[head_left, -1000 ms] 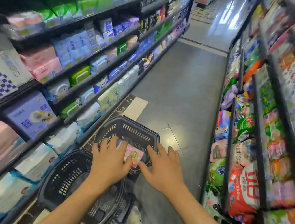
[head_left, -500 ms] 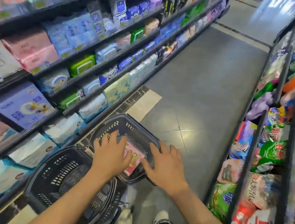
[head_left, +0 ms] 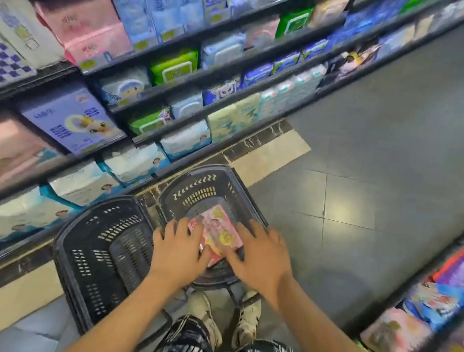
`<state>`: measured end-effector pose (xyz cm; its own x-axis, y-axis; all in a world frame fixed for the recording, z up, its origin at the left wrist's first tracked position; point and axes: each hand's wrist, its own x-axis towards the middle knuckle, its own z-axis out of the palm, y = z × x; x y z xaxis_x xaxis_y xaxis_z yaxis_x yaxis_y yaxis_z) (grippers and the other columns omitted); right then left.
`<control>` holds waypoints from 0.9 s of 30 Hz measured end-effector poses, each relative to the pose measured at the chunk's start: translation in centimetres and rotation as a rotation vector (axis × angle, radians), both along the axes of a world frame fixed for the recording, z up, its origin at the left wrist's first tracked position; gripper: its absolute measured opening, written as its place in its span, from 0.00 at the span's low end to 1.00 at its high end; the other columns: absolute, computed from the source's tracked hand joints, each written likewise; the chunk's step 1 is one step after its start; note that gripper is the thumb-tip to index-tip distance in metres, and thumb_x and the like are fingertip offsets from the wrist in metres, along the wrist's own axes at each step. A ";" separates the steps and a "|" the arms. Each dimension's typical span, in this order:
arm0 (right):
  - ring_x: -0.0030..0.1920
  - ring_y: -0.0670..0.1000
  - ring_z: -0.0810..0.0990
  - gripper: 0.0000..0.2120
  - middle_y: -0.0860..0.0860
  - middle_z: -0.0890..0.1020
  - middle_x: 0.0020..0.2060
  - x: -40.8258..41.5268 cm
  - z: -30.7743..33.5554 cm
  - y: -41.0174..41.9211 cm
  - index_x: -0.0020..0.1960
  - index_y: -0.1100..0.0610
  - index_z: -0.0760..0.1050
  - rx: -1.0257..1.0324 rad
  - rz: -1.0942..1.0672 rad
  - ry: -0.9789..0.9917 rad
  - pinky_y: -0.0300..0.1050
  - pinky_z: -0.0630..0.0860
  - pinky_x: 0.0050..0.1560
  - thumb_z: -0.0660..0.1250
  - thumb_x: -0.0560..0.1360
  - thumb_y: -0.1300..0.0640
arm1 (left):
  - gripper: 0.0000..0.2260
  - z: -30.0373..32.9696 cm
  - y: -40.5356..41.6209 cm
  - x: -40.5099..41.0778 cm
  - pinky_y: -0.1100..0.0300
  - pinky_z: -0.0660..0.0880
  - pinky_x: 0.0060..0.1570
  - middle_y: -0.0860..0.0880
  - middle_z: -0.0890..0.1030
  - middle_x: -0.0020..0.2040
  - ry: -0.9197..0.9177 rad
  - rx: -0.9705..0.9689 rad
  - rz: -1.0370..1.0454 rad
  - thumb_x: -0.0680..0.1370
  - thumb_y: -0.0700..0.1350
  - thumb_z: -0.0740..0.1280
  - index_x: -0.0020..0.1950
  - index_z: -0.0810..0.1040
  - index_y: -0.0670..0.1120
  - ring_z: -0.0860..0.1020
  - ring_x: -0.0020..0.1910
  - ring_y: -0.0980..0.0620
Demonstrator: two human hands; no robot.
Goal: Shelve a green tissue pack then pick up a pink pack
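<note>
On the left stood the shelves point(head_left: 181, 58) of soft packs, and below them on the floor point(head_left: 394, 139) a black basket point(head_left: 90, 245) with nothing visible inside. Beside it, touching, sat a second basket point(head_left: 203, 183), and the pink packet point(head_left: 218, 232) lay in it, low against the near wall. The left hand point(head_left: 178, 253) curled its fingers over the packet's left edge and gripped it; the right hand point(head_left: 261, 257) lay on the right edge with fingers spread and straight, pressing rather than clasping. The step looked best done by lowering both ends evenly so the packet settled flat. Its long axis ran from upper left to lower right, printed face up.
</note>
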<state>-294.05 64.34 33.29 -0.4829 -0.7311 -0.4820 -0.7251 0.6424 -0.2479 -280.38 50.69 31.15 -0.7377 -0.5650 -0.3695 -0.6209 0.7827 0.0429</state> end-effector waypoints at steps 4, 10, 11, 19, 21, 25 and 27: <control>0.73 0.64 0.69 0.36 0.54 0.69 0.76 -1.5 -6.3 -1.8 0.79 0.47 0.63 0.048 0.025 -0.047 0.59 0.67 0.72 0.44 0.78 0.30 | 0.24 -5.6 -2.6 -1.2 0.39 0.69 0.64 0.44 0.76 0.67 -0.131 0.089 0.071 0.77 0.62 0.55 0.66 0.75 0.50 0.72 0.68 0.39; 0.69 0.64 0.72 0.38 0.54 0.72 0.73 -3.2 -21.2 -5.6 0.78 0.49 0.65 0.167 -0.046 -0.199 0.60 0.71 0.69 0.45 0.76 0.29 | 0.25 -19.7 -8.5 -4.0 0.43 0.66 0.68 0.45 0.69 0.73 -0.290 0.183 0.001 0.81 0.62 0.57 0.73 0.70 0.50 0.68 0.72 0.40; 0.69 0.65 0.72 0.39 0.54 0.72 0.73 -3.5 -24.4 -6.2 0.78 0.50 0.64 0.186 -0.061 -0.221 0.60 0.72 0.69 0.45 0.76 0.30 | 0.25 -22.6 -9.5 -5.0 0.44 0.66 0.68 0.45 0.69 0.73 -0.297 0.194 -0.013 0.81 0.63 0.57 0.73 0.69 0.50 0.68 0.72 0.40; 0.65 0.58 0.77 0.25 0.57 0.78 0.66 -5.0 -51.4 -10.2 0.72 0.56 0.71 0.231 -0.341 -0.602 0.50 0.72 0.64 0.64 0.81 0.43 | 0.35 -48.2 -16.1 -11.1 0.42 0.66 0.70 0.41 0.67 0.75 -0.380 0.364 0.074 0.77 0.66 0.63 0.79 0.62 0.50 0.66 0.74 0.36; 0.59 0.54 0.79 0.21 0.52 0.80 0.62 -5.2 -56.2 -10.5 0.65 0.54 0.75 0.191 -0.672 -0.768 0.46 0.75 0.59 0.64 0.81 0.41 | 0.36 -53.1 -17.5 -11.8 0.42 0.66 0.70 0.40 0.65 0.76 -0.362 0.396 0.147 0.76 0.67 0.66 0.77 0.64 0.48 0.66 0.75 0.36; 0.46 0.53 0.79 0.11 0.53 0.79 0.50 -5.2 -61.9 -10.4 0.59 0.55 0.75 0.190 -1.282 -1.132 0.48 0.77 0.45 0.57 0.85 0.50 | 0.43 -61.5 -19.9 -11.8 0.44 0.68 0.71 0.39 0.64 0.76 -0.248 0.481 0.324 0.74 0.67 0.70 0.78 0.60 0.42 0.67 0.75 0.37; 0.55 0.56 0.78 0.10 0.55 0.78 0.53 -5.2 -63.3 -10.6 0.61 0.56 0.73 0.236 -1.346 -1.202 0.51 0.77 0.52 0.59 0.85 0.52 | 0.47 -63.4 -20.1 -11.5 0.44 0.70 0.70 0.39 0.67 0.76 -0.240 0.522 0.355 0.72 0.68 0.71 0.79 0.57 0.41 0.69 0.74 0.37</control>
<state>-299.25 53.77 -29.98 0.0289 -0.0524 -0.9982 0.7436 0.6684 -0.0136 -291.89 30.57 -32.24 -0.4036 -0.4607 -0.7905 -0.8761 0.4436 0.1887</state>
